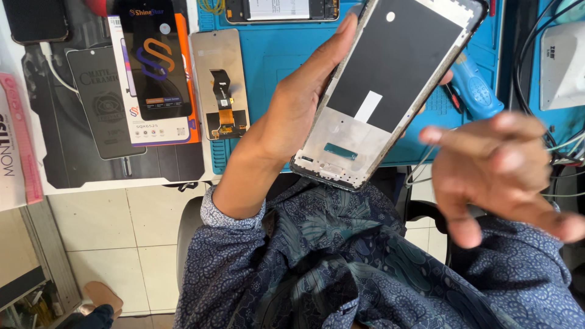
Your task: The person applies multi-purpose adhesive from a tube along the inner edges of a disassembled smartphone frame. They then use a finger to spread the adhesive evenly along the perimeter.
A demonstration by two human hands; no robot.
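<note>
Holding the phone frame (384, 91) up off the bench, your left hand (298, 103) wraps its long left edge, thumb along the side, fingertips just peeking out past the far edge. That edge grip likely keeps skin off the inner face, which is turned toward you: black sheet up top, bare metal plate with a white strip and a small teal patch lower down. It's tilted, bottom end nearest your lap, probably so the light catches the inside.

Your right hand (499, 170) is loose and spread, holding nothing, blurred, just right of the frame and not touching it (it looks mid-gesture, can't tell more).

Under both: your patterned blue shirt (341, 262), then white floor tiles (122, 231) to the left.

Further out, the blue work mat (268, 61) sits directly behind the frame. A blue tool (478, 91) lies on it near the frame's right side. Left of the mat, laid flat side by side: a bare screen part with an orange ribbon (220, 85), a boxed screen pack (155, 67), a dark screen-protector sleeve (103, 100). Cables (560, 146) bunch at far right.
</note>
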